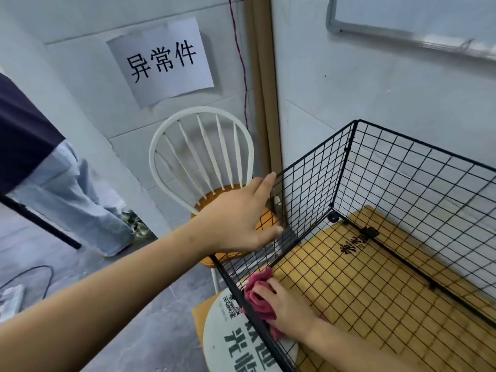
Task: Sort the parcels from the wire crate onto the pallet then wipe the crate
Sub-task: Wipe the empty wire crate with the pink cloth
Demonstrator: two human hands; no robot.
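A black wire crate (402, 167) stands at the right on a yellow wooden board (375, 291). No parcels show inside it. My left hand (239, 218) reaches from the lower left and holds the top edge of the crate's left wall, fingers curled over the wire. My right hand (284, 304) is inside the crate near the front left corner. It presses a crumpled pink cloth (257, 296) against the left wall's wire.
A white spindle-back chair (201, 157) with an orange seat stands just left of the crate. A round white sign (230, 336) lies under the crate's front corner. Another person's legs (80, 200) stand at the left. A paper notice (161, 60) hangs on the wall.
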